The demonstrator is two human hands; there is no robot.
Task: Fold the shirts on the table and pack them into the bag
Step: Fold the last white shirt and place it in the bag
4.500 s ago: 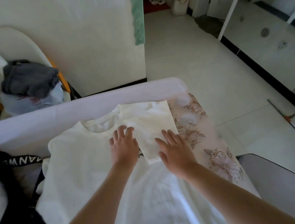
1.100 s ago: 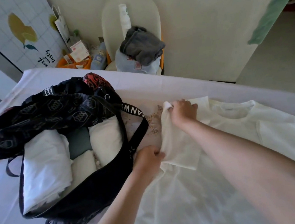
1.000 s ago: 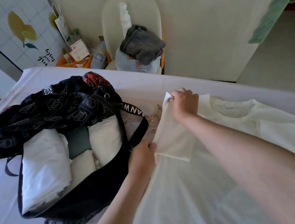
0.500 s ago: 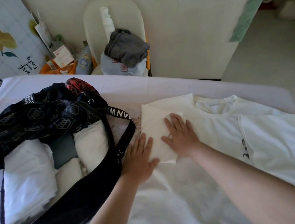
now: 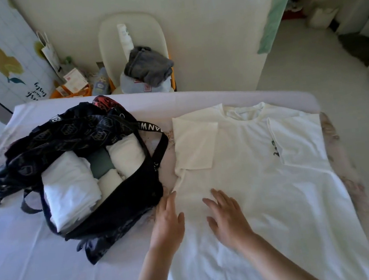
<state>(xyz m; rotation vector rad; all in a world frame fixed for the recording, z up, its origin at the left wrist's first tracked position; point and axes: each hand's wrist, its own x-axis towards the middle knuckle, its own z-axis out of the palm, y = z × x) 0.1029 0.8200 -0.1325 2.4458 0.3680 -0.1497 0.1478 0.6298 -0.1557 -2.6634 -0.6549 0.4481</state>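
Bottom centre of frame: both forearms reach in. The left hand (image 5: 168,221) lies flat, fingers straight, holding nothing, at the shirt's side edge and just beside the bag's dark wall. The right hand (image 5: 225,218) is flat too, fingers a bit spread, empty, resting on the shirt body close by.

The white shirt (image 5: 260,177) is spread over the worktop (image 5: 32,274) from centre to right of frame, collar at the far side. Both sleeves are already turned in over the chest: one sleeve (image 5: 193,148) at centre, the other sleeve (image 5: 297,140) at centre right. The lower part is wrinkled and runs off the bottom edge, so the hem can't be seen.

Centre left, the black bag (image 5: 128,205) sits open w/ folded white pieces (image 5: 69,191) packed inside. Its strap (image 5: 151,126) lies toward the nearer folded sleeve; touching or not, can't tell.

Likely next is the side fold. Risks, as a guess:
- thin, limp fabric, so lifting the edge from one spot prob. lets the tucked sleeve slide out
- creases near the hands get pressed in if not smoothed first
- the bag is v. close, so the edge or a hand may snag the strap
- the bag looks nearly full, so a bulky fold may not fit

Upper centre, beyond the worktop, a pale chair (image 5: 106,44) carries a grey garment (image 5: 149,68)
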